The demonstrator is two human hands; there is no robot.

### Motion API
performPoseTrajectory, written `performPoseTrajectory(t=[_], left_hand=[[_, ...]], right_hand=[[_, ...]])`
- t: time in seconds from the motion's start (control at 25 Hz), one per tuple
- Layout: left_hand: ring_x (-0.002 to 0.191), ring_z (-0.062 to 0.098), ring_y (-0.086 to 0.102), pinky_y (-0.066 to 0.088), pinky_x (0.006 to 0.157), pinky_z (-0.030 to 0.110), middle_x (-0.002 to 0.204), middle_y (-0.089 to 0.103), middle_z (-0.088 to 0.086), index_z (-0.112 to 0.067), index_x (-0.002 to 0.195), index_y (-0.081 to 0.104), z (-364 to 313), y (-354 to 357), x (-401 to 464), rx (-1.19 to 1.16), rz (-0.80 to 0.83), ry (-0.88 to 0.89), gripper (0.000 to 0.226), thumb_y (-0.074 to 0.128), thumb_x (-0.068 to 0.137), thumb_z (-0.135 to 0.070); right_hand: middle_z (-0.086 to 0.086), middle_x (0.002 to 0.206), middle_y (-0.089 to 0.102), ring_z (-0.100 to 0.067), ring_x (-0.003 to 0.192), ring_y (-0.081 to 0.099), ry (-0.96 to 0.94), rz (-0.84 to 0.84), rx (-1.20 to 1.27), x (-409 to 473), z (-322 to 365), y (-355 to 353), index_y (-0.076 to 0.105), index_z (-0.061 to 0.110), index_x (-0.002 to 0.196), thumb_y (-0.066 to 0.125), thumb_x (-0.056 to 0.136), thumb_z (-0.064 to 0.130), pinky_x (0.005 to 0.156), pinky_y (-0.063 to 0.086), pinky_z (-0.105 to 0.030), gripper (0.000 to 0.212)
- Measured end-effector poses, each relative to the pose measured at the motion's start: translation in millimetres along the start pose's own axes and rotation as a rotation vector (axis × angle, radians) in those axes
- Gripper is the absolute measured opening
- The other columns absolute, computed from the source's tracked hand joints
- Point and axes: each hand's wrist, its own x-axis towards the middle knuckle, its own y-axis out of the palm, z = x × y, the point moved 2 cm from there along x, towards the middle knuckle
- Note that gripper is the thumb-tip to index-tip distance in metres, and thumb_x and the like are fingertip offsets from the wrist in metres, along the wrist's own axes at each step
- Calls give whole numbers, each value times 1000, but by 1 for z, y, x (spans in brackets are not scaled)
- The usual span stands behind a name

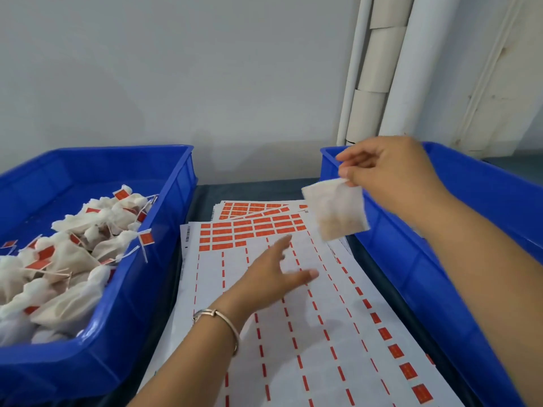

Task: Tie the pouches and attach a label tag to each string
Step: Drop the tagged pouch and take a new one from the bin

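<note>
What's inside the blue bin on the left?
The left blue bin holds a heap of tied white pouches, many with red label tags on strings. The heap hides whatever lies under it, and the bin floor there.

My head-worn wide-angle camera is looking forward and down from close above the dark table (205, 190), taking in both my forearms. It is facing a pale wall (176, 69), with a blue bin (173, 183) framing the left edge and another blue bin (440, 259) the right. This is the only view.
</note>
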Motion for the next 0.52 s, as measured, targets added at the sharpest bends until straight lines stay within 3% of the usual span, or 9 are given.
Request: performPoseTrajectory(t=[0.08,0.2,0.32,0.4,0.52], left_hand=[[119,-5,46,45,93,22,129,45,-34,-61,122,34,-17,-14,-6,-282,-180,126,70,68,62,-69],[92,-23,49,41,60,-2,93,54,-46,-54,99,49,-22,-26,-3,-388,-478,148,39,74,70,-48],[80,-19,53,38,52,0,75,56,-40,-47,84,52,-9,-26,3,-344,-550,32,26,74,75,-36],[77,-9,53,36,59,5,78,55,-35,-46,81,54,6,-22,5,-360,-543,-63,24,75,74,-36],[76,-9,48,35,62,8,78,51,-34,-43,75,56,20,-19,10,-368,-533,-152,18,73,75,-38]], right_hand=[[14,74,66,6,66,63,20,85,34,-9,-1,35,67,29,83,70,81,3,66,49,-8,27],[11,81,67,-5,80,65,93,206,63,-21,-16,86,65,33,83,70,82,7,76,53,-22,27],[12,93,70,-2,86,64,148,243,116,-25,-39,117,71,31,93,70,84,13,79,50,-17,20],[24,93,63,4,84,61,188,228,156,-27,-55,125,68,40,87,71,83,17,78,48,-13,23],[33,87,60,4,81,64,262,184,251,-29,-78,136,67,44,80,74,80,20,74,53,-14,24]])
